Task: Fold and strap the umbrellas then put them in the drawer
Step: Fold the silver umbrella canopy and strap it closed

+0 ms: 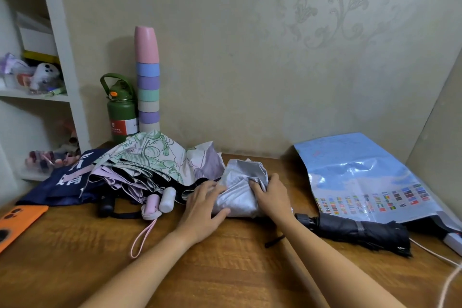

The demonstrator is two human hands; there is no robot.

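Note:
A silver-grey umbrella point(240, 182) lies loosely bunched in the middle of the wooden table point(225, 257). My left hand point(203, 207) holds its left side, thumb under the cloth and fingers on top. My right hand point(271, 195) grips the cloth on its right side with curled fingers. To the left lies a heap of unfolded umbrellas: a floral white-green one point(150, 155), a lilac one point(120, 180) with two pale handles point(160, 200), and a navy one point(65, 180). A black umbrella point(357, 230) lies folded and strapped on the right.
A green bottle point(121, 107) and a stack of pastel cups point(148, 82) stand at the back wall. An orange phone point(15, 220) lies at the left edge. A blue map sheet point(362, 172) leans at the right, with white cables point(440, 257) by it. Shelves point(37, 70) stand left.

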